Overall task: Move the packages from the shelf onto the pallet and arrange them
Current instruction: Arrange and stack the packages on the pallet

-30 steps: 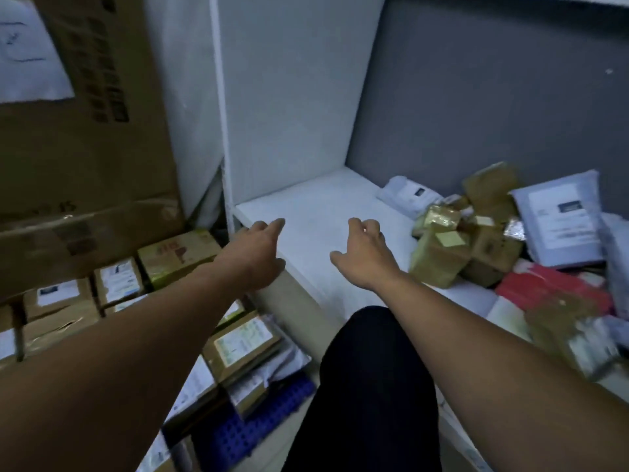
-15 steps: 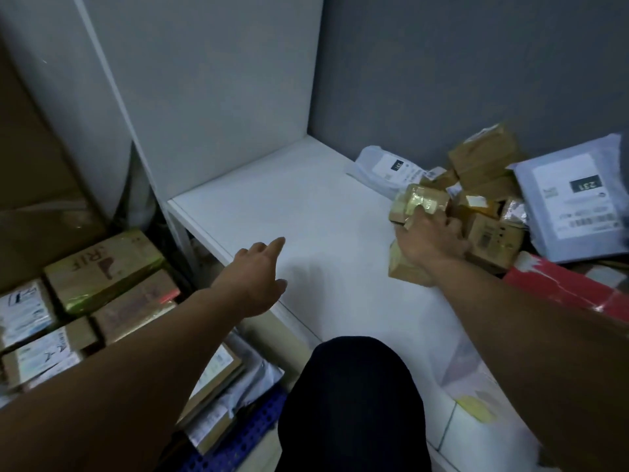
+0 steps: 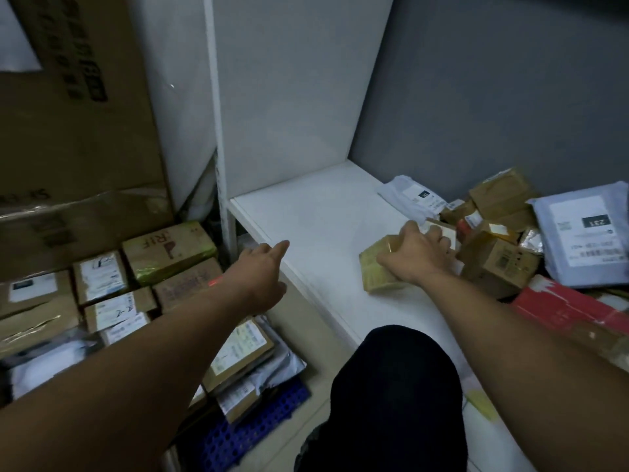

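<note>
Since a second before, the right hand (image 3: 420, 255) had crossed the shelf (image 3: 316, 219) and clamped over a tan box (image 3: 374, 272), which sat on the shelf at the left edge of the pile (image 3: 500, 264). The left hand (image 3: 262, 270) hovered with straight fingers over the shelf's front-left corner. Below-left of the shelf, parcels (image 3: 170, 250) crowded the pallet (image 3: 238, 434). A knee (image 3: 391, 386) stood before the shelf.

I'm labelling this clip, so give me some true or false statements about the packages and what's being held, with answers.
The right grip holds a taped brown box on the white shelf. True.
The left grip holds a package. False: it is open and empty.
A labelled box lies among packages on the blue pallet. True.
The grey mailer labelled 231 lies on the pallet. False: it lies on the shelf.
</note>
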